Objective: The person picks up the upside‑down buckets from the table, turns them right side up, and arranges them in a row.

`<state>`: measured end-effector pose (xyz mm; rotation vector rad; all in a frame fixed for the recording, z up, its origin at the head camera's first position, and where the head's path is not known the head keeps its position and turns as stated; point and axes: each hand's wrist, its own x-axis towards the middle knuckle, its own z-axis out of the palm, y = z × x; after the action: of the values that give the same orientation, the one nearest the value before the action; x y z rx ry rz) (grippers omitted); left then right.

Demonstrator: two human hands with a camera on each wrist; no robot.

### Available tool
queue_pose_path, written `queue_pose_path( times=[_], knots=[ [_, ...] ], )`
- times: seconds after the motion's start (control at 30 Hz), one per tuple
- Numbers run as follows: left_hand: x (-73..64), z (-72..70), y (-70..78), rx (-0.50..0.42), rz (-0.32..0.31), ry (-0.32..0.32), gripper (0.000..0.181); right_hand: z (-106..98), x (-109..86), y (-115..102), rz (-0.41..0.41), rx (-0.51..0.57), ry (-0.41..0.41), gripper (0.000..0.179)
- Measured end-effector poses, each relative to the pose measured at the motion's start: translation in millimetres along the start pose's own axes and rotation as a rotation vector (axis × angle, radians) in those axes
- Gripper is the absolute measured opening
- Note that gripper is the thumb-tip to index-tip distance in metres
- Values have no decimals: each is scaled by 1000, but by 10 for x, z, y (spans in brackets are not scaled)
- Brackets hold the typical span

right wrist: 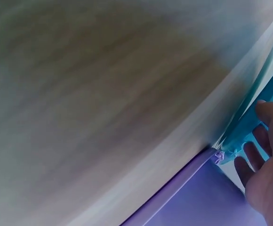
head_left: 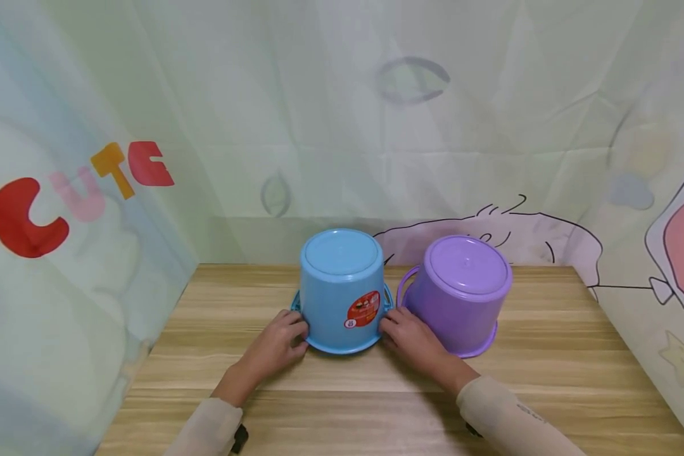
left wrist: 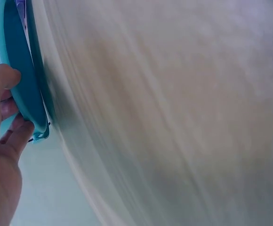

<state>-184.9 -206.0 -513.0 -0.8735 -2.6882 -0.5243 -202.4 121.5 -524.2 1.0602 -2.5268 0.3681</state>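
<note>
A light blue bucket stands upside down on the table, its round base upward and a red sticker on its front. My left hand grips its rim at the left side; up close, the thumb lies on the rim and the other fingers bend in beside it. At the opposite side my right hand holds the rim, thumb on the edge and fingers curled near the handle joint. A purple bucket, also upside down and a little tilted, sits just right of that hand, its handle toward the blue bucket.
Both buckets rest on a wood-grain table. A printed cloth hangs behind the table and along both sides, with coloured letters on the left and a cartoon figure on the right.
</note>
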Motion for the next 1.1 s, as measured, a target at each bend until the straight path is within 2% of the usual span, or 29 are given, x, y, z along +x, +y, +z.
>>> queue_pose_path(
  times=[0.2,0.5,0.73,1.1],
  knots=[
    [-4,-4,12,-24,2,28,23,48,29,23,-21,23,52,18],
    [-23,-16,27,-9,-5,56,23,44,35,6,3,100,55,22],
    [-46,-37,38,-19,12,108,27,-27,30,25,-31,137,48,20],
    [-76,-39,-21,-74,-24,207,30,-72,-8,79,-85,148,80,20]
  ],
)
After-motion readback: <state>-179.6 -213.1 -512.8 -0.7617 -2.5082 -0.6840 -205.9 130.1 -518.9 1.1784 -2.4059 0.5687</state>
